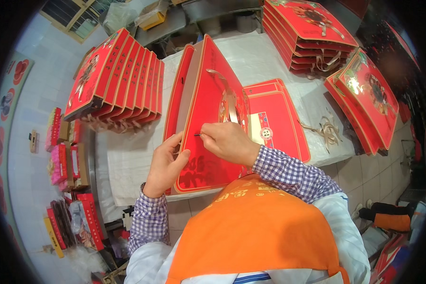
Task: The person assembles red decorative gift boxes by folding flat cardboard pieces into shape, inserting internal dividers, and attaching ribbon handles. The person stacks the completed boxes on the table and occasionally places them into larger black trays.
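Apparently for steadiness, the left hand [165,164] clasps the red box [206,105], stood on edge at twelve o'clock, by its seven-o'clock side, while the right hand [229,142] pinches a thin dark tool [197,135] at its face.

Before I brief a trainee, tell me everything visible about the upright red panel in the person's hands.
The upright red panel looks like glossy card, with rounded corners and a gold border. Darker printing shows near its bottom; a pale ribbon hangs before a colourful design. It stands tilted at the table, another red panel to its left. The left hand grips its left edge, thumb on the face; the right hand holds a thin dark object at the face.
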The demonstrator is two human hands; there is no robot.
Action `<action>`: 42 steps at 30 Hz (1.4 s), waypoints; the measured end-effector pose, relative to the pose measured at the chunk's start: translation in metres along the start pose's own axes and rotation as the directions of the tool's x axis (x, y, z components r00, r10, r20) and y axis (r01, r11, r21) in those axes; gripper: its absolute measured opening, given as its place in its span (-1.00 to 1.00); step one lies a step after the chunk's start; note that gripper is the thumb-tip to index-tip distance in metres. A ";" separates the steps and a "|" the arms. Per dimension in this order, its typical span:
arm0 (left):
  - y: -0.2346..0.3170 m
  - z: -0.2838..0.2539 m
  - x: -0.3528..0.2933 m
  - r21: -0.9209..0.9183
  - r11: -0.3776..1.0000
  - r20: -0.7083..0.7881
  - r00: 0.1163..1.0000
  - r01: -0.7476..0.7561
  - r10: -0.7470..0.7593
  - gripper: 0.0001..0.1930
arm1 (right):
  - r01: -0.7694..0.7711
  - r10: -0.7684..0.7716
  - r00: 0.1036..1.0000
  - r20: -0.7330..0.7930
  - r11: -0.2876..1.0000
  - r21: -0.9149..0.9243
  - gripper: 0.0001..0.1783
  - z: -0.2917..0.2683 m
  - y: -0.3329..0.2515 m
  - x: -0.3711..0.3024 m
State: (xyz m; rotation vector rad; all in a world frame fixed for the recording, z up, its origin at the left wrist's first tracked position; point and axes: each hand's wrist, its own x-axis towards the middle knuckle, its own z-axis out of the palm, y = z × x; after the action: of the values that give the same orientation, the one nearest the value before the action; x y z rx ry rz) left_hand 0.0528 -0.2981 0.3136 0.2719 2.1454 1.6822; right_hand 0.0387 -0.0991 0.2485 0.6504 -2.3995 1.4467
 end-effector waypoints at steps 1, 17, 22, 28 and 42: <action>0.000 0.000 0.001 0.037 0.999 0.003 1.000 -0.022 0.022 -0.57 | -0.007 0.007 1.000 -0.001 1.000 -0.012 -0.81 -0.001 -0.001 0.000; 0.015 0.014 0.001 0.251 0.962 -0.002 0.994 -0.108 0.112 -0.57 | -0.097 0.099 0.994 -0.036 0.994 0.051 -0.83 -0.002 -0.007 0.000; 0.015 0.017 0.001 0.228 0.967 -0.004 0.993 -0.113 0.117 -0.58 | -0.206 0.212 0.977 0.008 0.943 0.259 -0.80 0.000 -0.002 -0.001; 0.012 0.018 0.002 0.271 0.951 0.006 0.988 -0.147 0.151 -0.55 | -0.224 0.229 0.973 0.013 0.935 0.276 -0.80 -0.001 -0.002 0.000; 0.010 0.008 0.023 -0.169 0.973 0.070 0.987 0.154 -0.144 -0.66 | -0.054 0.058 0.989 0.139 0.998 -0.028 -0.72 -0.031 -0.003 0.008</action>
State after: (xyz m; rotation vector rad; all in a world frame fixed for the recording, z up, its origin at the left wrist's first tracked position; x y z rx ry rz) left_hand 0.0343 -0.2790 0.3172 0.1045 1.9120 1.7392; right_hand 0.0329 -0.0750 0.2688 0.7057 -2.5568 1.4354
